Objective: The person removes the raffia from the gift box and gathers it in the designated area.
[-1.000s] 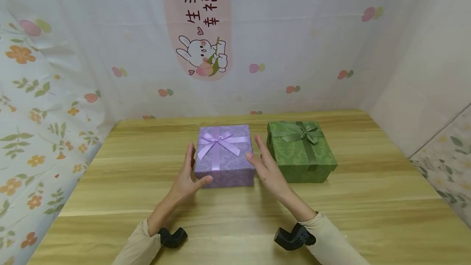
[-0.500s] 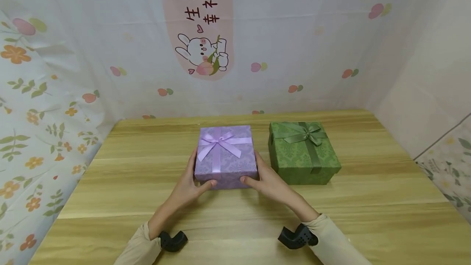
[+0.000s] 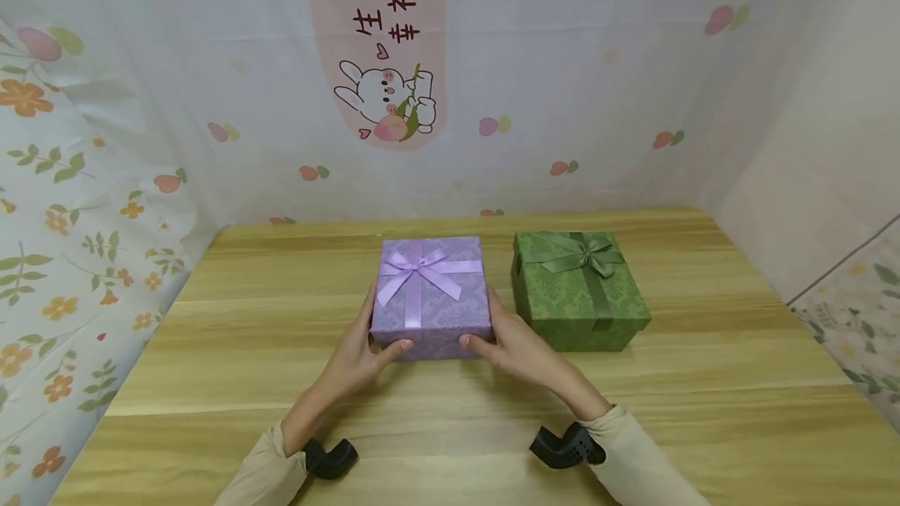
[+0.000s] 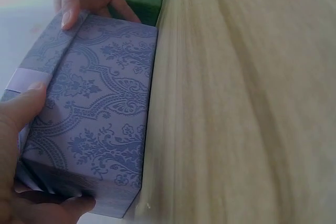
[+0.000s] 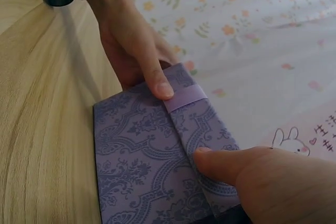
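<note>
A purple patterned gift box (image 3: 439, 295) with a lilac ribbon bow on its lid sits on the table. My left hand (image 3: 354, 354) grips its left side, thumb on the front face near the lid's edge. On the opposite side my right hand (image 3: 516, 346) holds the box in the same way, its thumb (image 5: 207, 157) against the lid's rim in the right wrist view. The left wrist view shows the box's front (image 4: 102, 98) close up, with fingers of the left hand along the near side. To the right stands a green gift box (image 3: 580, 287) with a green bow, untouched.
The wood-grain table (image 3: 436, 428) extends around both boxes. Behind it hangs a white cloth (image 3: 534, 84) printed with a rabbit and fruit; a floral cloth (image 3: 91, 256) covers the left side. A black device (image 3: 330, 459) is on each wrist.
Both hands have closed in from beside the purple box and taken hold of its sides. Over the last half second the hands and box have barely moved.
</note>
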A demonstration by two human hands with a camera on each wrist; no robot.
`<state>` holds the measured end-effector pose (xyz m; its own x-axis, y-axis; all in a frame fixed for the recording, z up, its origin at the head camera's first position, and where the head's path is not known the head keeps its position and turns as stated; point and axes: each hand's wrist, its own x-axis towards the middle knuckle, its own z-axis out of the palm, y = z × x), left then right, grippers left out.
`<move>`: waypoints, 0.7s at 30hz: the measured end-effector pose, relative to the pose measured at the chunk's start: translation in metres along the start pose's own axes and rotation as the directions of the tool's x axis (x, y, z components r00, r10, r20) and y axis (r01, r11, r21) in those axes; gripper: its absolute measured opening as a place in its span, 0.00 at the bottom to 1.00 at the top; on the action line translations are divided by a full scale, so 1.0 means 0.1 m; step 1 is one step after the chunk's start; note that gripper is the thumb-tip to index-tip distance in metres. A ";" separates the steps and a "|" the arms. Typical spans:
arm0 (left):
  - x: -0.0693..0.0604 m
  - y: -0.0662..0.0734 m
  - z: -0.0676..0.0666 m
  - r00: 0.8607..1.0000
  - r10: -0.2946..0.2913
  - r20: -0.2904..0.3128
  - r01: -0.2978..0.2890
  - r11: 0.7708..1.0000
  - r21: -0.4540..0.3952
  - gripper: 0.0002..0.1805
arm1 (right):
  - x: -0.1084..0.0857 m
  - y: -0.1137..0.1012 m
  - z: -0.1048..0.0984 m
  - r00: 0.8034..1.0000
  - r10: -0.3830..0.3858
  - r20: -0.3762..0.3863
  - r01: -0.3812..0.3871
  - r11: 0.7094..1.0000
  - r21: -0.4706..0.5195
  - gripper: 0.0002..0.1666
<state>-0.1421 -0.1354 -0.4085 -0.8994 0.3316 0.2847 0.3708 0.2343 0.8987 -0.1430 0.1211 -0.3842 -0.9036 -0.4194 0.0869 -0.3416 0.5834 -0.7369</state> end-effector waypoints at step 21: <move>0.02 -0.01 -0.04 0.991 0.113 -0.073 -0.099 0.980 0.172 0.54 | -0.06 0.01 -0.02 0.998 -0.068 -0.007 0.068 0.997 -0.040 0.55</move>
<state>-0.1450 -0.1390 -0.4078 -0.8661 0.2882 0.4084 0.4926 0.3536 0.7952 -0.1383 0.1254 -0.3845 -0.8800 -0.4534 0.1418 -0.4123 0.5806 -0.7021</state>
